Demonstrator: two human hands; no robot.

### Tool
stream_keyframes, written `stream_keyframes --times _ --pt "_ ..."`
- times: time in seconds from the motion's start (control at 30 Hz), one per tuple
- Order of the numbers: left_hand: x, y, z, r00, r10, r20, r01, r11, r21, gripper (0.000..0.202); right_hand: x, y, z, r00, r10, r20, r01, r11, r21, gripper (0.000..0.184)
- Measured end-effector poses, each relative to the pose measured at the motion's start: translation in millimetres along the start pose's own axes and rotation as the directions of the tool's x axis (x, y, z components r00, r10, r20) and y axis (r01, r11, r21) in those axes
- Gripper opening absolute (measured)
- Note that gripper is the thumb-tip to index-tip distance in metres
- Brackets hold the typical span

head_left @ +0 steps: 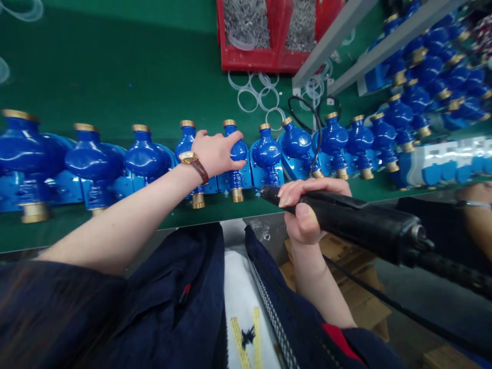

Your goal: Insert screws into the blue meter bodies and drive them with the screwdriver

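My left hand [215, 149], with a watch [190, 160] on its wrist, grips a glossy blue housing with brass ends [239, 151]; thumb and forefinger reach around its round middle. My right hand [311, 207] is wrapped around a black electric screwdriver [353, 220]. The tool points left, its thin bit near the lower end of the blue housing [268, 151] just right of the gripped one. Several like housings stand in a row along the bench, each against a lighter blue part. Whether the bit touches anything, I cannot tell.
A red bin [269, 59] of small metal screws stands at the back of the green bench [134, 66]. Clear plastic rings [248, 100] lie before it. Grey metal bars [334, 41] slant across the right. More blue housings [430, 72] fill the far right, near another person's arm [476, 205].
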State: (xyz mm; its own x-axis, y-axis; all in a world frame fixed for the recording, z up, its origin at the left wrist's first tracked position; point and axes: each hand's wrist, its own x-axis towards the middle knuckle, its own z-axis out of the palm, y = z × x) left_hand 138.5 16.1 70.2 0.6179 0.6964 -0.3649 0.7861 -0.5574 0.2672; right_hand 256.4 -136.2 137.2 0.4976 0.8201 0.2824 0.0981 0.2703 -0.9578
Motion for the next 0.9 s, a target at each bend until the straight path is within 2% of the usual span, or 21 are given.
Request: stream_keyframes --times 0.17,0.33,0.6,0.9 --pt "-2 2 1.5 1.0 0.005 -0.02 -0.005 1.0 0.001 0.068 -2 -5 7 0.999 0.025 0.033 -0.022 0.994 -0.104 0.02" --pt "-4 2 1.6 0.999 0.029 -0.041 -0.029 1.0 -0.011 0.066 -3 -8 8 0.999 0.002 0.044 0.001 0.997 -0.079 0.02" --pt "-3 2 2.5 1.0 0.028 0.002 -0.027 0.994 -0.104 0.068 -6 -12 20 0.999 -0.019 0.043 0.024 0.992 -0.12 0.02" --pt "-6 3 3.3 0.999 0.046 -0.022 -0.05 0.966 -0.254 0.064 -4 -4 22 0.996 -0.06 0.06 0.068 0.987 -0.148 0.022"
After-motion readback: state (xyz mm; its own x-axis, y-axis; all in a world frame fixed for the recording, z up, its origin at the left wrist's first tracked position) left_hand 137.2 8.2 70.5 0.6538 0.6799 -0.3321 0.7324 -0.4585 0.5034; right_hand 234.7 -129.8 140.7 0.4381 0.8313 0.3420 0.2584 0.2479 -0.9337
